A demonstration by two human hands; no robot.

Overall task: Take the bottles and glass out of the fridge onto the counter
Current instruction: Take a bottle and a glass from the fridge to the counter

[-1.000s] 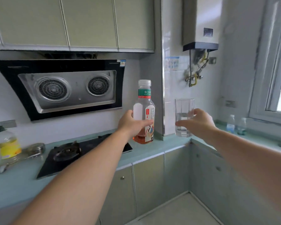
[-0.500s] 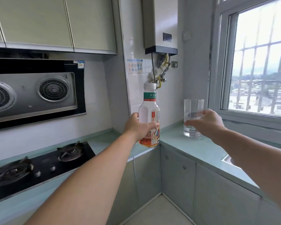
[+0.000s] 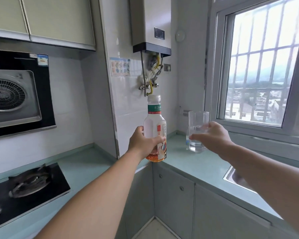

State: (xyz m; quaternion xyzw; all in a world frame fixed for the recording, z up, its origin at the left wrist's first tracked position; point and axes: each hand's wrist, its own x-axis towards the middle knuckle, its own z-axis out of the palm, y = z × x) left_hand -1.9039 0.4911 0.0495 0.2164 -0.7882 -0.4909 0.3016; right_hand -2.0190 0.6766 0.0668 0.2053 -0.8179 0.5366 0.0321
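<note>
Clear plastic bottle with amber drink at its bottom sits upright in our left hand, above the pale green tabletop corner. Our right hand grips a clear drinking glass nearby.

Left hand grips bottle; right hand grips glass over counter

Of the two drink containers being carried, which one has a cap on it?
The bottle in the left hand: it has a pale screw cap and a printed label. The glass in the right hand is open at the top and plain.
</note>
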